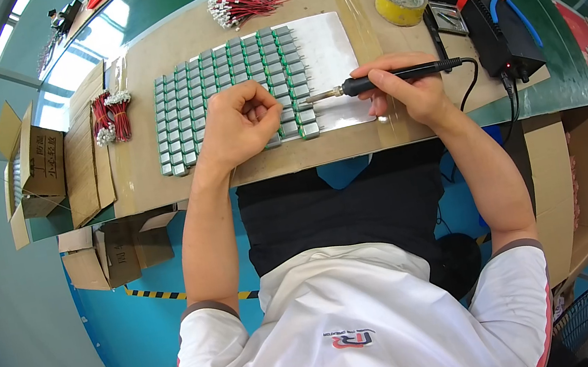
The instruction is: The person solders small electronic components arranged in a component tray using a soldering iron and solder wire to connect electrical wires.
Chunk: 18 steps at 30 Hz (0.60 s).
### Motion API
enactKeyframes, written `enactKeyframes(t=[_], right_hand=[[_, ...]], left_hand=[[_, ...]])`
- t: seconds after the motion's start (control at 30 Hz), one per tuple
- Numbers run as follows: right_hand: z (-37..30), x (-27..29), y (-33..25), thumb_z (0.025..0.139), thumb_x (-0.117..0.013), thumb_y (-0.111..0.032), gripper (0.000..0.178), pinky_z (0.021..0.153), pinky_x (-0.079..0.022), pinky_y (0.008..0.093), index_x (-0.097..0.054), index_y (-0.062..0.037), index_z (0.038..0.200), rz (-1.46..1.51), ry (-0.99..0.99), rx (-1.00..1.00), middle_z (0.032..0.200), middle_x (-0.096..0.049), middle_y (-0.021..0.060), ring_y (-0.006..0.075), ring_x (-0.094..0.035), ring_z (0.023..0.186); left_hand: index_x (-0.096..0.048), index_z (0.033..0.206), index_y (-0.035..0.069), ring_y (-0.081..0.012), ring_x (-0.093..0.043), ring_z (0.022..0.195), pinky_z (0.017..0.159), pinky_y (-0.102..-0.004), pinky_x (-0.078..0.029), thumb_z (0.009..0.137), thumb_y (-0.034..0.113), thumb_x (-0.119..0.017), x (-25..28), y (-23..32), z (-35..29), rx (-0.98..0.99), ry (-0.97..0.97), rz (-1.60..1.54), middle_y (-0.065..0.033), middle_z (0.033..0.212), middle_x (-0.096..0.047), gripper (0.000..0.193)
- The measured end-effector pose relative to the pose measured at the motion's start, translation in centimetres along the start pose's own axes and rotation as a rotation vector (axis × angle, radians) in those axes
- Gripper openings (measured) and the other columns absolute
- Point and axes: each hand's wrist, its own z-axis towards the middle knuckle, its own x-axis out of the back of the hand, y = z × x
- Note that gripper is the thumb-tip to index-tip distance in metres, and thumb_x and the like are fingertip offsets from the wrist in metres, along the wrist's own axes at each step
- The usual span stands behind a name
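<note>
Rows of small grey blocks with green edges (215, 73) lie on a white sheet (331, 47) atop a brown cardboard mat. Over the near part of these rows, my left hand (239, 121) is closed in a pinch; whatever its fingertips hold is hidden or too fine to see. My right hand (414, 91) grips a black-handled soldering iron (433, 68) like a pen. The iron's metal tip points left and reaches the right-hand edge of the rows, close to my left fingertips. Thin leads stick out along that edge.
Red wires with white connectors (247, 6) lie beyond the rows, and tied bundles (112, 118) sit left. At right are a yellow tape roll (390, 11) and a black power unit (505, 35), with the iron's cord running nearby. An open cardboard box (41, 166) stands far left.
</note>
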Motion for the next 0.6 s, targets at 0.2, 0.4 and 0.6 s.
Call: enactKeyframes(t=[0.2,0.4,0.6], right_hand=[[-0.01,0.30,0.33,0.096,-0.058,-0.005,0.021,0.059,-0.057,0.0258,-0.071,0.0084,0.106,-0.075,-0.052,0.064,0.083,-0.072,0.0162,0.0136,-0.067,0.061],[-0.04,0.08,-0.05,0.093,-0.064,-0.004,0.017,0.064,-0.059,0.0264,-0.073,0.0059,0.103,-0.078,-0.044,0.037,0.080,-0.070,0.0115,0.0134,-0.068,0.061],[0.06,0.11,0.06,0.093,-0.064,-0.004,0.017,0.062,-0.058,0.0257,-0.073,0.0059,0.103,-0.068,-0.078,0.043,0.080,-0.070,0.0117,0.0136,-0.068,0.062]], left_hand=[[-0.066,0.073,-0.001,-0.0023,-0.048,0.057,0.050,-0.0208,-0.038,0.075,0.000,-0.070,0.03,-0.08,-0.03,-0.007,-0.039,-0.009,0.0017,0.062,-0.057,0.004],[-0.064,0.075,0.000,0.0007,-0.046,0.062,0.054,-0.0172,-0.036,0.079,-0.003,-0.071,0.16,0.01,-0.17,-0.019,-0.084,0.035,0.0059,0.069,-0.055,0.008],[-0.067,0.073,-0.001,-0.0048,-0.049,0.055,0.050,-0.0227,-0.040,0.073,0.003,-0.072,0.04,-0.04,-0.03,-0.029,-0.051,0.031,-0.0005,0.061,-0.057,0.006]])
